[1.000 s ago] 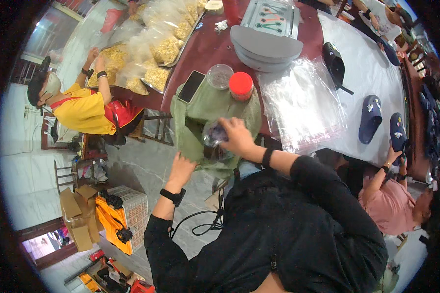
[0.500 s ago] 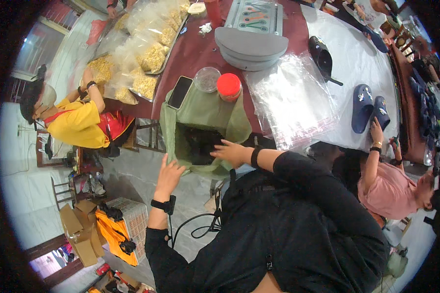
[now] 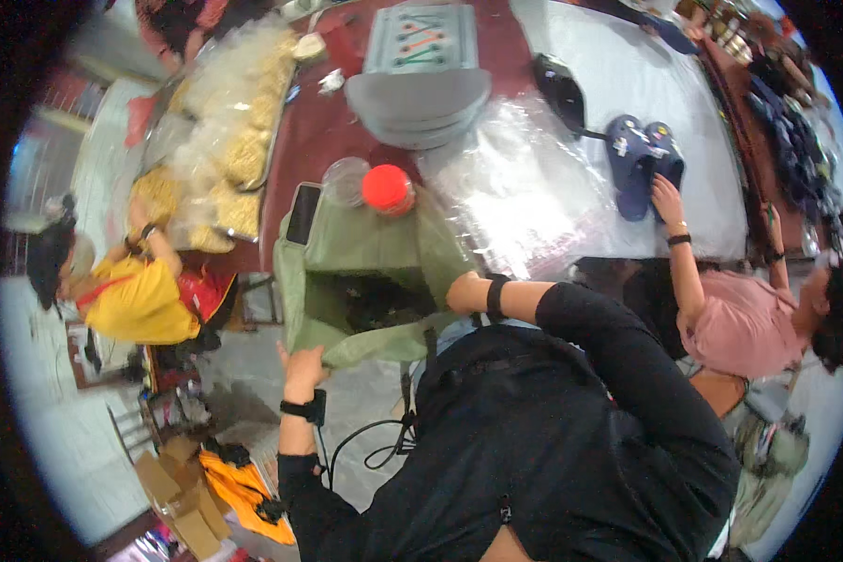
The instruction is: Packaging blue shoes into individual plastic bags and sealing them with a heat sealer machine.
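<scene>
While the person's left hand meets the lower left corner of a soft, green, cloth-like bag, the right hand rests against its right edge. Blur hides whether the left fingers pinch the rim; the right fingers are largely out of sight, so their hold cannot be told. The bag sits just left of the frame's middle, at the near edge of a dark red bench, its wide mouth facing up at the camera and showing a dark inside. The mouth's long axis runs left to right across the frame. Along the bag's upper left edge lies a black rectangular phone, lengthwise up the frame. Near it are a clear round plastic tub and a red-lidded jar.
</scene>
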Demonstrator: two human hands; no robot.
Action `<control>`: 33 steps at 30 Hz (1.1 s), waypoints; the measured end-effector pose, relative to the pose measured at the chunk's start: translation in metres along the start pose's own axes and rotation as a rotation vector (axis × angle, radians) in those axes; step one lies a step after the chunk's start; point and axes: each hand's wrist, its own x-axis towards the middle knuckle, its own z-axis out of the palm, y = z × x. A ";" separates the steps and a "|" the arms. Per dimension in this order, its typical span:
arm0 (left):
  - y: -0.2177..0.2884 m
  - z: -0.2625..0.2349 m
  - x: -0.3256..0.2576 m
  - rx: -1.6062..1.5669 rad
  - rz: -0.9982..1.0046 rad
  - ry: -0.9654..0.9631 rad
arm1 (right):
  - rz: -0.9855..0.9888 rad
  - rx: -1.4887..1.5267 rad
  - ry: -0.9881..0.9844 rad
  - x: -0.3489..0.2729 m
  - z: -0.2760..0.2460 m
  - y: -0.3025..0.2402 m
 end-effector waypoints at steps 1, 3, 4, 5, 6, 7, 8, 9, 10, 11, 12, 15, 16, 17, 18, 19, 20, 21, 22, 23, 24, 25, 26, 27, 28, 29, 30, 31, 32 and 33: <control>0.002 -0.005 0.006 -0.008 0.043 -0.019 | -0.022 0.013 0.053 -0.013 0.000 0.006; 0.023 -0.024 0.010 -0.002 0.014 -0.208 | -0.069 0.099 0.120 -0.020 0.010 0.015; 0.036 -0.045 0.008 -0.115 0.096 -0.262 | -0.111 0.137 0.139 -0.030 0.006 0.017; 0.056 -0.058 0.010 -0.097 0.167 -0.214 | -0.193 0.201 0.296 -0.019 0.024 0.028; 0.067 -0.063 0.010 -0.092 0.211 -0.169 | -0.210 0.327 0.403 -0.045 0.002 0.019; 0.077 -0.063 0.019 -0.075 0.237 -0.163 | -0.253 0.445 0.526 -0.055 0.000 0.025; 0.088 -0.059 0.033 -0.163 0.404 0.081 | -0.297 0.559 0.652 -0.065 -0.001 0.031; 0.102 -0.059 0.045 -0.256 0.573 0.321 | -0.269 0.568 0.666 -0.079 -0.002 0.041; 0.128 -0.074 0.052 -0.213 0.653 0.405 | -0.130 0.698 0.751 -0.092 -0.004 0.051; 0.152 -0.081 0.061 -0.259 0.719 0.400 | 0.012 0.825 0.832 -0.103 -0.002 0.062; 0.174 -0.090 0.068 -0.304 0.779 0.396 | 0.035 0.857 1.066 -0.118 0.006 0.076; 0.241 -0.105 0.091 -0.385 0.957 0.370 | 0.375 0.935 1.505 -0.135 0.040 0.133; 0.259 -0.103 0.103 -0.378 0.960 0.369 | 0.484 0.923 1.637 -0.146 0.045 0.147; 0.277 -0.099 0.115 -0.406 0.980 0.377 | 0.665 0.971 1.655 -0.154 0.057 0.165; 0.291 -0.096 0.123 -0.434 1.000 0.384 | 0.829 0.988 1.678 -0.162 0.066 0.179; 0.307 -0.095 0.127 -0.426 1.007 0.382 | 0.884 0.965 1.735 -0.177 0.075 0.193; 0.321 -0.094 0.130 -0.290 0.956 0.382 | 0.929 0.966 1.796 -0.188 0.083 0.204; 0.336 -0.093 0.135 -0.154 0.911 0.382 | 0.985 1.016 1.807 -0.200 0.095 0.216; 0.346 -0.091 0.139 -0.145 0.921 0.379 | 0.997 1.021 1.813 -0.206 0.109 0.229; 0.354 -0.088 0.143 -0.028 0.871 0.402 | 1.171 0.886 1.739 -0.211 0.122 0.242; 0.360 -0.082 0.150 0.086 0.817 0.423 | 1.331 0.751 1.648 -0.211 0.136 0.255; 0.364 -0.075 0.155 0.152 0.755 0.343 | 1.377 0.881 1.541 -0.213 0.143 0.266; 0.365 -0.069 0.160 0.155 0.752 0.339 | 1.374 0.888 1.538 -0.213 0.149 0.274; 0.367 -0.066 0.163 0.197 0.709 0.321 | 1.510 0.977 1.413 -0.214 0.153 0.284; 0.368 -0.062 0.166 0.237 0.664 0.302 | 1.637 1.061 1.277 -0.214 0.156 0.292; 0.369 -0.058 0.168 0.238 0.647 0.293 | 1.634 1.196 1.256 -0.216 0.160 0.299; 0.369 -0.055 0.169 0.239 0.639 0.291 | 1.625 1.200 1.254 -0.215 0.167 0.306; 0.370 -0.052 0.170 0.215 0.646 0.305 | 1.669 1.258 1.160 -0.214 0.173 0.311; 0.370 -0.050 0.171 0.189 0.652 0.319 | 1.710 1.311 1.064 -0.212 0.178 0.317; 0.371 -0.051 0.170 0.188 0.642 0.317 | 1.711 1.333 1.139 -0.210 0.181 0.318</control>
